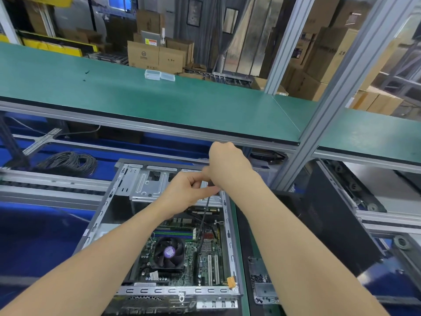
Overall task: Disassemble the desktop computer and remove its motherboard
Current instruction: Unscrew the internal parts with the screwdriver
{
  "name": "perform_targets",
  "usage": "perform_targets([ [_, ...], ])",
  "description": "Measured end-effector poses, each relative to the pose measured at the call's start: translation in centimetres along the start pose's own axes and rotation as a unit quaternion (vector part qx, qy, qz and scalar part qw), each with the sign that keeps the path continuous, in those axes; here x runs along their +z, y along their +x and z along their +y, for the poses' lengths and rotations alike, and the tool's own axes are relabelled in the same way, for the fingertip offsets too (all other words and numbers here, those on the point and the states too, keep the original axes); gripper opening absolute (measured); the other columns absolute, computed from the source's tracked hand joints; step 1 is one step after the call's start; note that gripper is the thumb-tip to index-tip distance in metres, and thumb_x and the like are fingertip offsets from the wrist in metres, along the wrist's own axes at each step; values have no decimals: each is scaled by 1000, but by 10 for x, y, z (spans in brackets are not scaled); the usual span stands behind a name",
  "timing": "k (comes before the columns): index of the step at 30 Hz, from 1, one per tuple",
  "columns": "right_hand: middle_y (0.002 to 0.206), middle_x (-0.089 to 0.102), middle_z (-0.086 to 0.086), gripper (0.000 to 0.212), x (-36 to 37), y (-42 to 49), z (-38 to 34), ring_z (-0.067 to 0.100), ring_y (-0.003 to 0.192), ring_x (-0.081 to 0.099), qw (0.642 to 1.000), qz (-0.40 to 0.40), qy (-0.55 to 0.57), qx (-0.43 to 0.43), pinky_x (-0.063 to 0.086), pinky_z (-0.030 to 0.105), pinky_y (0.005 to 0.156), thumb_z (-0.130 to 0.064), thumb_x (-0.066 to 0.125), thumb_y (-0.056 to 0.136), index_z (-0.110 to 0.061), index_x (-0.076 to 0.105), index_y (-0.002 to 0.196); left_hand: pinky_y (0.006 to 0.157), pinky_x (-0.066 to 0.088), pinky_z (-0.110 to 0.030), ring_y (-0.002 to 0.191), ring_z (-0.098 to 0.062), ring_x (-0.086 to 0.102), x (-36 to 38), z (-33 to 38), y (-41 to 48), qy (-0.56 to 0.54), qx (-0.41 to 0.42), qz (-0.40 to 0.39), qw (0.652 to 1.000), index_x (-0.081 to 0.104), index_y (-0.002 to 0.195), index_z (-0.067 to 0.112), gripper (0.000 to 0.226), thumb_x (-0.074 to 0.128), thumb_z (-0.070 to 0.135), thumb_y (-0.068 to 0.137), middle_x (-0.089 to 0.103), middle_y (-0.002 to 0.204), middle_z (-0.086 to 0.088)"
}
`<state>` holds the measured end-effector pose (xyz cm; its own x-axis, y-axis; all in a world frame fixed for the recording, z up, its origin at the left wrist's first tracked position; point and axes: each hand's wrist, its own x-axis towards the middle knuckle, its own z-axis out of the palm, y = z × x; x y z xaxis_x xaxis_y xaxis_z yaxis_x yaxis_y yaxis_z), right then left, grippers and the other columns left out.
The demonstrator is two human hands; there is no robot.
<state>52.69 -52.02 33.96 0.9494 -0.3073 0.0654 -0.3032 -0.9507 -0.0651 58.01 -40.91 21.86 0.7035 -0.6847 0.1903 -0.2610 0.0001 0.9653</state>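
Note:
An open desktop case [109, 197] lies flat below me, its green motherboard [191, 258] exposed with a black CPU fan [169, 252] in the middle. Both my hands meet over the far drive bay [148, 183]. My left hand [189, 192] has its fingers curled and pinches a thin black cable [204, 217] that runs down to the motherboard. My right hand [227, 167] is curled just above it, gripping the same cable's upper end; what lies under its fingers is hidden.
A black side panel [337, 224] leans at the right. A small tray with screws [262, 279] sits beside the case. A coil of black wire [68, 161] lies at the far left. A green shelf [159, 101] with two clear boxes [159, 75] runs overhead.

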Motion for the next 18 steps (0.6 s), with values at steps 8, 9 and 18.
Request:
perform_targets([
  [8, 84, 63, -12, 19, -32, 0, 26, 10, 78, 61, 965, -146, -25, -217, 39, 22, 56, -20, 76, 87, -31, 63, 79, 48, 25, -24, 51, -18, 19, -7, 7, 0, -5, -11, -27, 1000, 79, 106, 32, 20, 77, 42, 89, 19, 54, 4],
  [9, 83, 62, -15, 24, -35, 1, 28, 9, 79, 59, 958, -153, -38, -240, 40, 22, 58, -17, 76, 87, -34, 62, 77, 47, 25, -23, 49, -18, 20, -8, 7, 0, -1, -12, -28, 1000, 79, 106, 31, 16, 77, 38, 91, 20, 53, 4],
  [18, 78, 62, -7, 35, -26, 13, 30, 10, 70, 54, 926, -127, -85, -346, 52, 36, 65, 7, 62, 76, -27, 63, 68, 47, 25, -23, 47, -21, 22, -10, 7, 2, 8, -4, -51, 999, 77, 89, 33, 11, 77, 23, 93, 19, 53, -2],
])
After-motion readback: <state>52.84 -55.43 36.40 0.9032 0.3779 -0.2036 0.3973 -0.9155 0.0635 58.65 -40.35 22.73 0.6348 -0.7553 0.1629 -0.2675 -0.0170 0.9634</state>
